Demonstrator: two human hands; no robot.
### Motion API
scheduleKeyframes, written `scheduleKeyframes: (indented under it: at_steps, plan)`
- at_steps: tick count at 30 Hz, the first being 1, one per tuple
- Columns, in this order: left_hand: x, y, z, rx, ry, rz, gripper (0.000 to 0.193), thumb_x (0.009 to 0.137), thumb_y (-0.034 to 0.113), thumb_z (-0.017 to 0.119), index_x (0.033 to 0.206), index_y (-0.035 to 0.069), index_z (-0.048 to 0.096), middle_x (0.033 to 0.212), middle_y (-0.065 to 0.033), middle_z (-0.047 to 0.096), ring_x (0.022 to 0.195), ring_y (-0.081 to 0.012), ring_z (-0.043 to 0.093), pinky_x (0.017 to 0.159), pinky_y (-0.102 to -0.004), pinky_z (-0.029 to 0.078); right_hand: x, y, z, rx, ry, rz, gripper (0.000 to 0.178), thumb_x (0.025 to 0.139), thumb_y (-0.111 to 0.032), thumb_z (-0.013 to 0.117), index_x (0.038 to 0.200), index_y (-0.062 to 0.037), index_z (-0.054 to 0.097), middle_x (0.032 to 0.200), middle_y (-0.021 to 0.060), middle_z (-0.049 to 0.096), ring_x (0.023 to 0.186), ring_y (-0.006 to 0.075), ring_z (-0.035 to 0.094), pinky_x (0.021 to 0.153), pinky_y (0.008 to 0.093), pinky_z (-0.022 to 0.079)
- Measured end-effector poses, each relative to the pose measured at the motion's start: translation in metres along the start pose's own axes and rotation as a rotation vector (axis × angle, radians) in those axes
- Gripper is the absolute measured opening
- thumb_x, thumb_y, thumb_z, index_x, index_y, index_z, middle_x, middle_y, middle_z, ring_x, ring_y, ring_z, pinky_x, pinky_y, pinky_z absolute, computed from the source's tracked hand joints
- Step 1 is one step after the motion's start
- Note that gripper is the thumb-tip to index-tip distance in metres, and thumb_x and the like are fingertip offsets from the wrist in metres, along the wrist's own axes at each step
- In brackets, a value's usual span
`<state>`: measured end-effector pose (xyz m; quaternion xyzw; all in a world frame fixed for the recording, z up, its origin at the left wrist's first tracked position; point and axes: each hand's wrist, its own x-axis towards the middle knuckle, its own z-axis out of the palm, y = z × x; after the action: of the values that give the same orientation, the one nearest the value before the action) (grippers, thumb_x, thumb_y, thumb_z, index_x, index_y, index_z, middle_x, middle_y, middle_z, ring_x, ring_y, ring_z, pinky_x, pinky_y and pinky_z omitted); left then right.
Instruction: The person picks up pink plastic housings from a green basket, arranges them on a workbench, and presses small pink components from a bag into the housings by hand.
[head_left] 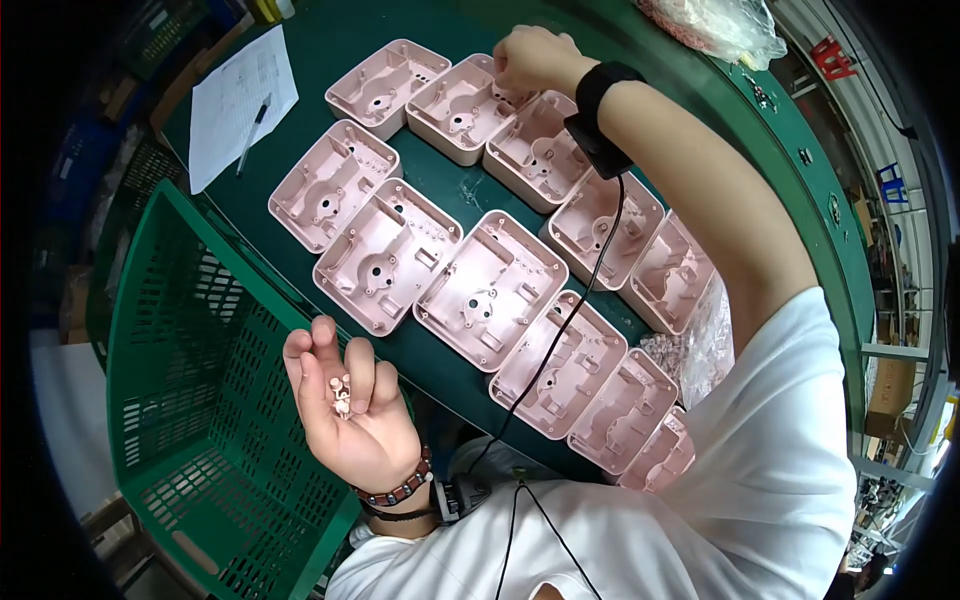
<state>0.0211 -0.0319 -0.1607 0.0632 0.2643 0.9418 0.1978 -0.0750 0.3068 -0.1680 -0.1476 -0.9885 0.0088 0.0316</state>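
My left hand point(368, 432) is turned palm up above the near table edge, its fingers curled around several small pale-pink plastic parts point(342, 396). At the far side, my right hand point(538, 62) reaches down to the right end of an open pink plastic housing point(440, 138), second from the left in the far row. Its fingers are bent together, and whatever they hold is hidden. More open pink housings, such as a large one point(500, 262) in the near row, lie with their hollow sides up, showing posts and round holes.
A green perforated crate point(165, 330) stands by the table's near left edge. Paper point(225, 110) with a pen point(253, 135) lies at the far left of the green table point(320, 20). Clear plastic bags point(715, 335) are at the right. A black cable point(540, 372) crosses the housings.
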Motion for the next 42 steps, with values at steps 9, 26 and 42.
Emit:
scheduleKeyframes:
  at_steps: [9, 26, 42]
  plan:
    - [0.0, 0.007, -0.006, 0.005, 0.02, 0.059, 0.014, 0.092, 0.012, 0.037, 0.104, 0.005, 0.042, 0.097, -0.0042, 0.043, 0.048, -0.0061, 0.028, 0.041, -0.0195, 0.021, 0.006, 0.0, 0.033, -0.081, 0.002, -0.037, 0.013, 0.066, -0.023, 0.067, 0.078, -0.0165, 0.067, 0.098, 0.0056, 0.049, 0.101, 0.0245, 0.044, 0.08, 0.0401, 0.036]
    - [-0.001, -0.001, -0.002, -0.03, 0.039, 0.06, 0.017, 0.091, 0.01, 0.039, 0.104, 0.002, 0.047, 0.104, -0.0076, 0.047, 0.069, -0.0111, 0.044, 0.056, -0.0208, 0.038, -0.013, 0.01, 0.001, 0.18, -0.015, 0.062, 0.018, 0.077, -0.018, 0.057, 0.089, -0.0199, 0.069, 0.104, 0.007, 0.053, 0.105, 0.0272, 0.045, 0.085, 0.0421, 0.038]
    - [-0.022, 0.013, -0.004, -0.007, 0.042, -0.166, 0.043, 0.096, 0.025, 0.029, 0.128, -0.002, 0.036, 0.116, -0.0101, 0.05, 0.104, -0.0163, 0.05, 0.089, -0.0323, 0.041, -0.176, -0.171, -0.058, 0.556, 0.238, -0.811, 0.012, 0.064, -0.012, 0.066, 0.075, -0.0113, 0.062, 0.088, -0.0011, 0.051, 0.085, 0.0167, 0.047, 0.07, 0.0305, 0.034]
